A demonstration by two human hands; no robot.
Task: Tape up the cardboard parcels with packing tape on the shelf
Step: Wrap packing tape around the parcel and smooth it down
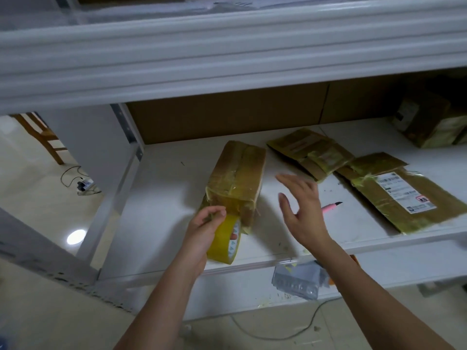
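On the white shelf [177,188], a taped box [236,183] stands just past the left hand [204,231]. That hand grips one yellow tape roll [226,242], fingers curled over its top, and the roll touches the box's near end. The right hand [303,210] floats beside the box with fingers spread, holding nothing. Two flat parcels [312,152] [401,195] lie to the right, and one more box [429,125] sits in the far corner. One pink knife [331,206] peeks out behind the right hand.
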